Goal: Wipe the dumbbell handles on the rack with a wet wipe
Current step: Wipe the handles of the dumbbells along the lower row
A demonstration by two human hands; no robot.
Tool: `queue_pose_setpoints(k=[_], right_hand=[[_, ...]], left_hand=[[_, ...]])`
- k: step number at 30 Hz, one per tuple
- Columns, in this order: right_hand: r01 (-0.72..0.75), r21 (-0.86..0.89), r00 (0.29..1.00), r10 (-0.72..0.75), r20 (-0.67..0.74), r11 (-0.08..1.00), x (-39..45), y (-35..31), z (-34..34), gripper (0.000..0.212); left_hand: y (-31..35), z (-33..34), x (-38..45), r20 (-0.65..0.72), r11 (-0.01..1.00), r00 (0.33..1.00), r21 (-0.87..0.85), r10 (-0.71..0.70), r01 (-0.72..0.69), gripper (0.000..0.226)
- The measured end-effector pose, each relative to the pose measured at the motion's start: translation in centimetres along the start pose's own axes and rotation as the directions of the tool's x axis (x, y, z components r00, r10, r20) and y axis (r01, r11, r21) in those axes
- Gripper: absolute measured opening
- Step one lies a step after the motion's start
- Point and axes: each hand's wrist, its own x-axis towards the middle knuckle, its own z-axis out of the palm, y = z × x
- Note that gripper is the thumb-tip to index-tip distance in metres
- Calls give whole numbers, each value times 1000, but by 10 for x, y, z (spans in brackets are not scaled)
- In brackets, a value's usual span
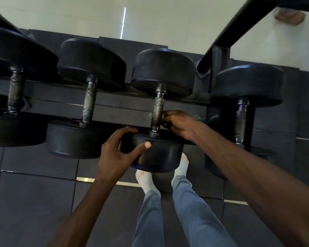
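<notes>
4 dumbbells on rack (114, 104), left hand (118, 148) cupping weight head (161, 154), right hand (177, 123) curled at handle (157, 111), grip unclear

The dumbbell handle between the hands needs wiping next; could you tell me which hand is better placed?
Right. The right hand already curls against the knurled handle, while the left hand steadies the near weight head.
</notes>
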Motion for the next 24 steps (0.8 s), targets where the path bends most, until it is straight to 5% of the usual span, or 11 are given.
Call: queue_pose_setpoints(k=[5,12,16,21,24], right_hand=[[27,221,999,-36,37,975,20,-8,0,45],[-90,-355,968,165,187,930,-1,10,-19,27],[-112,-462,958,220,186,880,0,6,-12,37],[-40,-681,978,170,125,731,-3,-8,-14,23],[-68,-648,974,191,122,759,-9,-14,-13,28]], left_hand=[[-1,-1,0,9,1000,1000,2,-2,2,65],[0,1,1,-11,1000,1000,-10,-6,6,61],[-2,-1,2,6,1000,1000,3,4,-5,66],[-1,1,0,0,1000,1000,6,5,-5,66],[-1,0,-1,0,1000,1000,-6,3,-3,65]])
